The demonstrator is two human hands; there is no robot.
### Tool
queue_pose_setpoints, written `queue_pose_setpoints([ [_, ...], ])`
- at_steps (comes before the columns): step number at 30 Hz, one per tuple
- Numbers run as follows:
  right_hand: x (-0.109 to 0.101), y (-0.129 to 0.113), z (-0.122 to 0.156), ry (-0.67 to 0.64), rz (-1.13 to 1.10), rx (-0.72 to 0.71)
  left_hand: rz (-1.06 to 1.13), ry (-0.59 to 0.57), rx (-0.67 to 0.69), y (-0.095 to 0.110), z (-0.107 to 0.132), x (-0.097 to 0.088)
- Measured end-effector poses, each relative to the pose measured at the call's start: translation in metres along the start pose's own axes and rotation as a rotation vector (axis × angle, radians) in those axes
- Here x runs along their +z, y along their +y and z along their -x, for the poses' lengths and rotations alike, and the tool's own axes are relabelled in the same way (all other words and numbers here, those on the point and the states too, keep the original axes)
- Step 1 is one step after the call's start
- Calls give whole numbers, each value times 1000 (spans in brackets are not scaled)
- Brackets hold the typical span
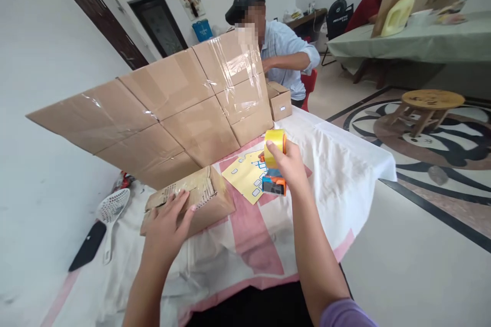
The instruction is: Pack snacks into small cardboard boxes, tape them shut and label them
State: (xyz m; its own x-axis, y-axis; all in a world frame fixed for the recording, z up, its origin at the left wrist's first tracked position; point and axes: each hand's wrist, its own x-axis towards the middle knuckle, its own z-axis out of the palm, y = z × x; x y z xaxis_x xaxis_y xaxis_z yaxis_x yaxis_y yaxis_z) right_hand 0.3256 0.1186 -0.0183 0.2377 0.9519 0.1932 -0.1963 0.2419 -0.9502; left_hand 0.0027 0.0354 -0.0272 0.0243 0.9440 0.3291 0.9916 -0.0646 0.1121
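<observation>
My left hand (171,217) lies with spread fingers on top of a small cardboard box (215,204), which has tape and dark stripes on its upper face. In my right hand (287,161) is a tape dispenser (274,184) with a yellow roll of packing tape (274,148); the fingers are wrapped round it above the table. Below and left of the dispenser lies a yellow sheet (245,176) with blue-outlined shapes. Behind the box stands a large divider of taped cardboard (180,107).
A person in a cap and light blue shirt (284,41) sits behind the cardboard, beside another small box (281,104). A slotted spoon (111,209) and a black flat object (90,245) lie at left. A wooden stool (431,99) stands on the floor at right.
</observation>
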Motion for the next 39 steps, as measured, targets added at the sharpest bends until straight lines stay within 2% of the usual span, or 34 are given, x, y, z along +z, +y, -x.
queue_pose_setpoints([
  [4,26,-1,15,-32,10,-45,14,173,-118,18,4,-2],
  [8,46,5,24,-66,7,-52,224,300,89,63,6,-2],
  [10,52,7,28,-89,-9,-47,408,258,127,88,7,2],
  [12,55,7,32,-97,-45,-44,606,134,72,109,6,8],
  [15,55,9,37,-78,-98,-37,857,-11,-29,126,4,19],
  [17,55,13,36,-68,-118,-25,952,-3,-63,130,3,23],
  [21,56,22,27,-42,-143,20,1009,88,-103,139,8,22],
  [24,56,28,20,-12,-120,-15,1035,107,-154,146,13,18],
  [32,46,26,12,41,-42,-3,1136,-86,-296,149,23,32],
  [39,42,28,8,22,-73,27,1172,-155,-364,147,43,42],
])
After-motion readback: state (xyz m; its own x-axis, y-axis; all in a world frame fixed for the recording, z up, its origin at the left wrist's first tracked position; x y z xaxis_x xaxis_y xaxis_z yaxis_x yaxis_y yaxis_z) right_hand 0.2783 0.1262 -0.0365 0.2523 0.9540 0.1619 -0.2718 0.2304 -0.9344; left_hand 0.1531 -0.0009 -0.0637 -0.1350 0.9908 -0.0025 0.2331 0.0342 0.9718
